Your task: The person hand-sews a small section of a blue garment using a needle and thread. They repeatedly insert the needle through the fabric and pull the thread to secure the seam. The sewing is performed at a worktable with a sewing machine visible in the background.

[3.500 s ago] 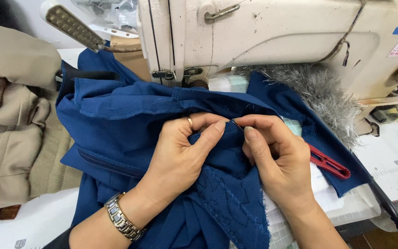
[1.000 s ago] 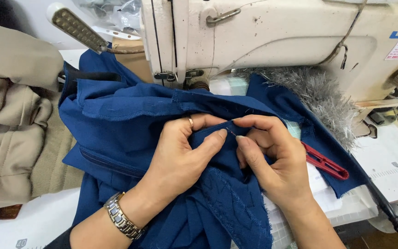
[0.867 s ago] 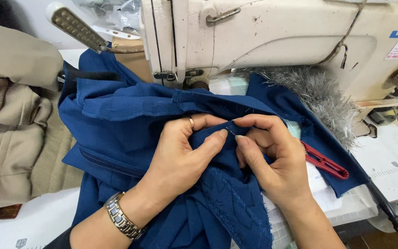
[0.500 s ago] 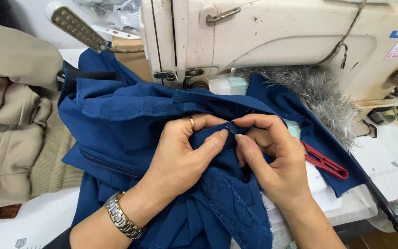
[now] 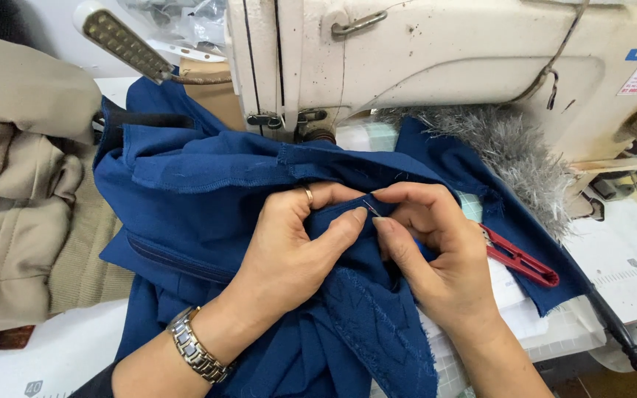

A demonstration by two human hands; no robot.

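A dark blue garment (image 5: 208, 199) lies bunched on the sewing table under the head of a cream sewing machine (image 5: 436, 59). My left hand (image 5: 296, 247), with a ring and a metal wristwatch, pinches a fold of the blue fabric. My right hand (image 5: 436, 250) pinches the same fold from the other side, fingertips almost meeting the left thumb, with a thin dark tip showing between them. Red thread snips (image 5: 517, 258) lie on the fabric just right of my right hand.
Beige garments (image 5: 16, 184) are piled at the left. A grey furry trim (image 5: 510, 155) lies by the machine base. A metal lamp arm (image 5: 127, 46) reaches in from the upper left. A white table top (image 5: 628, 265) shows at right.
Both hands stay on the same fold. The right fingers have curled in slightly closer to the left thumb; the fabric has barely shifted.
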